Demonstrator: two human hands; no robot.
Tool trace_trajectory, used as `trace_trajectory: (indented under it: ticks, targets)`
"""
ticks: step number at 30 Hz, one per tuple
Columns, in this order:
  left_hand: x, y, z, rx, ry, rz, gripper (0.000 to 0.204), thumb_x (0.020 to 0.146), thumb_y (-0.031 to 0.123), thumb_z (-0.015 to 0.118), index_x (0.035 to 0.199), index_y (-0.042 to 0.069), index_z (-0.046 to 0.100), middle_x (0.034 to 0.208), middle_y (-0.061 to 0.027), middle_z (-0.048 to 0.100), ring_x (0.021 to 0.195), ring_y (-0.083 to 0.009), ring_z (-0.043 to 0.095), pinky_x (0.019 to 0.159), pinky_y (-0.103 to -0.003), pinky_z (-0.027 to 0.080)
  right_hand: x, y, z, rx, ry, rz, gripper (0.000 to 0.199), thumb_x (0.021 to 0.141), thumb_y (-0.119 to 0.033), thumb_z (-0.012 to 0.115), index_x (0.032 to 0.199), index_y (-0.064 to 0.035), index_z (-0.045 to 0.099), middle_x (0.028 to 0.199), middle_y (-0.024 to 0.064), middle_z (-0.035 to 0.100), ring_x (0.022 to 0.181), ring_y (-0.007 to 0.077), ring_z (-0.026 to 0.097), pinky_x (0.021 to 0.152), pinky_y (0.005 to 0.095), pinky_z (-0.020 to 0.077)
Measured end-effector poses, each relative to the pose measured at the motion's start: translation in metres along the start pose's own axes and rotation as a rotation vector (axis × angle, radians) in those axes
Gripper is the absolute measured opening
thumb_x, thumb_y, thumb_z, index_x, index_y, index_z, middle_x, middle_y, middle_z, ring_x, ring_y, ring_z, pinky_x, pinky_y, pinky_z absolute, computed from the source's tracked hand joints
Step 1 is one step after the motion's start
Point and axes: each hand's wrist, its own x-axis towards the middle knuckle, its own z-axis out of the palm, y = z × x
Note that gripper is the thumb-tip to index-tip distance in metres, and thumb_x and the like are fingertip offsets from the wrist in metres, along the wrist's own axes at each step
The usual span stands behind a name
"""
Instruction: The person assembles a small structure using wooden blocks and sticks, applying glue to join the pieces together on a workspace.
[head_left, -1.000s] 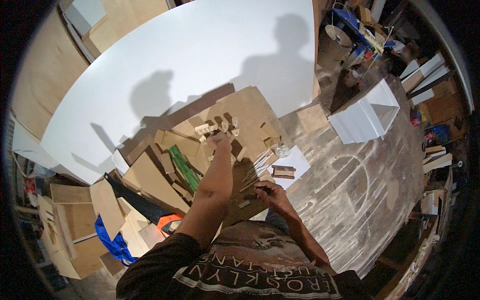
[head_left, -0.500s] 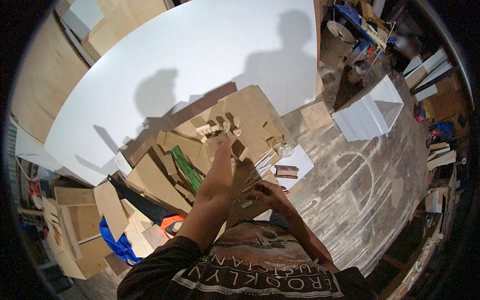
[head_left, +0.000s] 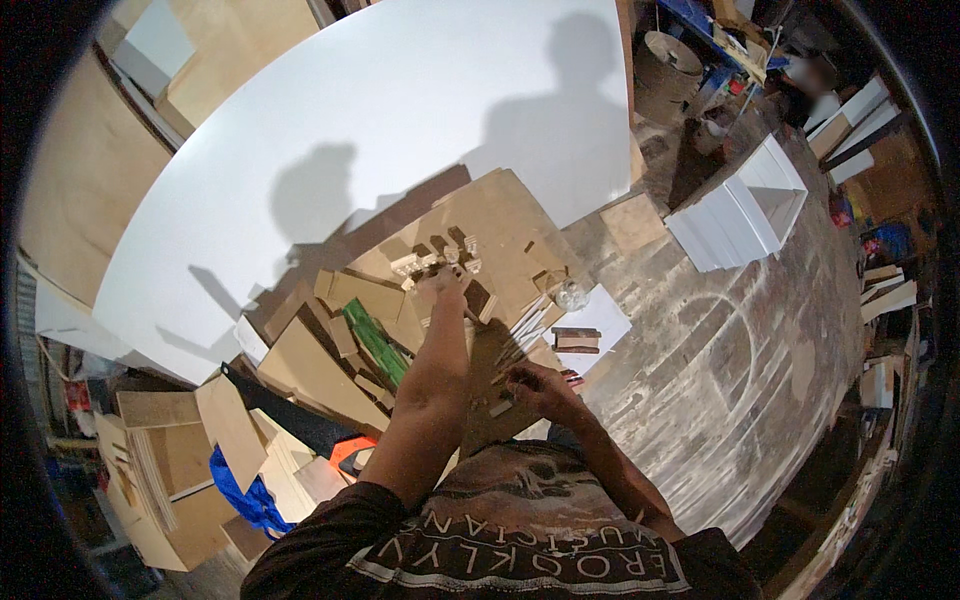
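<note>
My left hand (head_left: 440,285) reaches out over a brown board (head_left: 510,215), its fingers bent down at a cluster of small pale pieces (head_left: 412,264). What those fingertips grip is too small to make out. Nearer my body, my right hand (head_left: 542,390) hovers with curled fingers; anything inside it is hidden. Several thin pale sticks (head_left: 525,325) lie just beyond it. A clear glass jar (head_left: 571,295) stands past the sticks, and a small brown wooden piece (head_left: 576,340) rests on a white sheet (head_left: 610,322) beside them.
Left of my arm lie a green strip (head_left: 375,340), wood offcuts (head_left: 320,370), a dark-bladed handsaw (head_left: 290,408) with an orange handle and a blue bag (head_left: 240,492). A large white panel (head_left: 400,100) spans the far side. At right, a white box-like unit (head_left: 735,215) stands on the worn floor (head_left: 690,400).
The left hand stays at the pale pieces with only a slight shift. My right hand keeps nearly the same place and curl. The whole view has tilted a little.
</note>
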Motion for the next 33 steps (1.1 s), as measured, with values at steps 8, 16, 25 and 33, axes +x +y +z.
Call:
trace_trajectory:
  ticks: [8,16,25,33]
  targets:
    - [-0.009,-0.003,0.003,-0.040,0.098,0.035,0.033,0.083,0.009,0.069,0.114,0.008,0.058,0.106,-0.0113,0.063,0.087,-0.0261,0.063,0.067,-0.040,0.056,-0.005,0.008,0.000,-0.006,0.004,0.077,0.025,0.096,-0.012,0.062,0.115,0.0032,0.059,0.101,0.0091,0.064,0.093,0.0140,0.058,0.083,0.0297,0.0481]
    - [-0.010,-0.003,0.005,-0.096,0.130,0.030,0.026,0.083,0.003,0.068,0.107,0.004,0.060,0.100,-0.0130,0.065,0.082,-0.0254,0.065,0.064,-0.036,0.058,-0.006,0.006,-0.002,-0.025,-0.022,0.049,0.025,0.097,-0.015,0.061,0.113,0.0042,0.059,0.094,0.0070,0.063,0.086,0.0141,0.058,0.080,0.0289,0.0482]
    - [-0.004,-0.006,0.005,-0.241,0.166,0.010,0.017,0.083,-0.003,0.067,0.100,0.000,0.063,0.092,-0.0148,0.068,0.075,-0.0246,0.066,0.062,-0.033,0.059,-0.006,0.002,0.000,0.013,-0.022,0.050,0.028,0.097,-0.016,0.062,0.116,0.0042,0.059,0.095,0.0071,0.063,0.086,0.0137,0.058,0.080,0.0296,0.0490]
    - [-0.004,-0.009,0.000,-0.468,0.124,-0.093,0.021,0.081,-0.005,0.069,0.101,-0.003,0.063,0.093,-0.0158,0.069,0.075,-0.0236,0.067,0.062,-0.032,0.060,-0.007,0.003,-0.002,0.043,-0.040,0.078,0.031,0.096,-0.017,0.062,0.118,0.0040,0.059,0.099,0.0076,0.065,0.090,0.0145,0.060,0.083,0.0302,0.0494]
